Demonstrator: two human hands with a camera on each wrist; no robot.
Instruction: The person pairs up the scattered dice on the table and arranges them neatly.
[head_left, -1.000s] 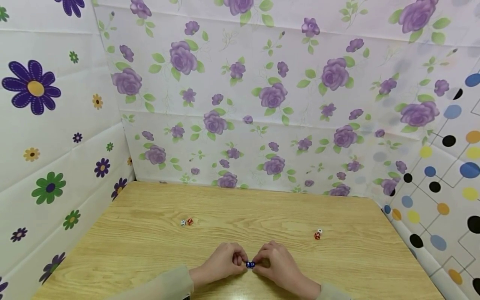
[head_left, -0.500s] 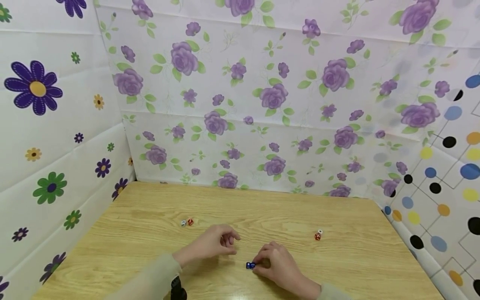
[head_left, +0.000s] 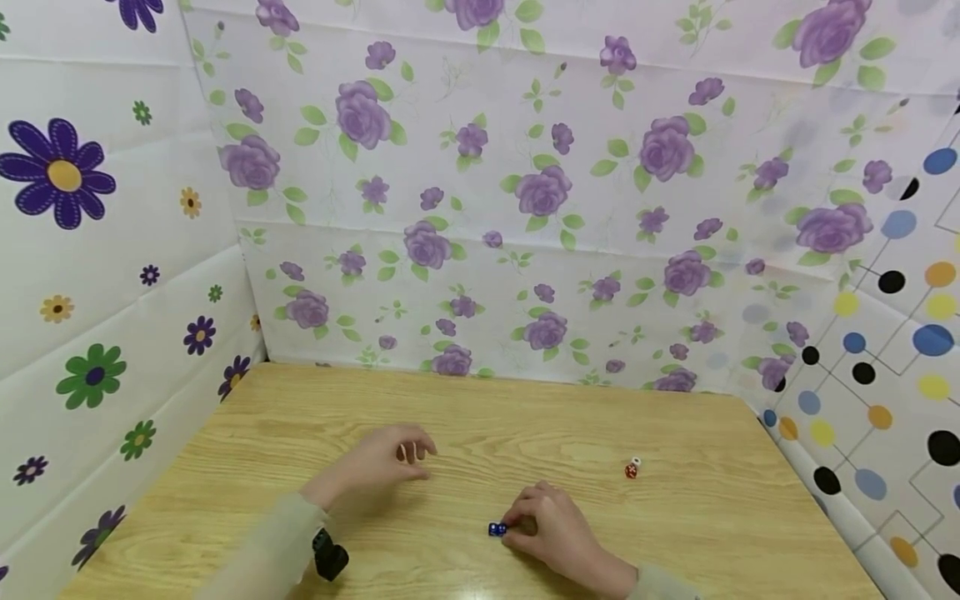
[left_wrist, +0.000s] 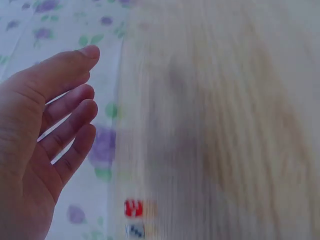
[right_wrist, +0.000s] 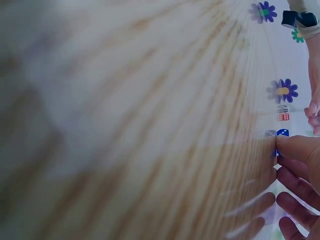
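Near the front of the wooden table [head_left: 540, 425], two blue dice [head_left: 497, 529] sit side by side. My right hand [head_left: 551, 521] pinches the right one between thumb and forefinger; in the right wrist view the thumb lies against a blue die [right_wrist: 283, 132]. Farther left, my left hand [head_left: 378, 458] is over the table with fingers loosely bent and holding nothing. From the head it hides a red and a white die. The left wrist view shows this red die [left_wrist: 133, 208] and white die [left_wrist: 135, 231] beyond the fingers.
To the right, another red die [head_left: 632, 472] lies beside a white die [head_left: 637, 461]. A purple-flowered cloth [head_left: 480, 275] hangs behind the table, with patterned cloths at both sides. A black wrist device [head_left: 328, 557] is strapped to the left arm.
My left hand has let go of the blue dice and moved left and away from me, now covering the left red and white dice. The right hand has stayed at the blue dice.
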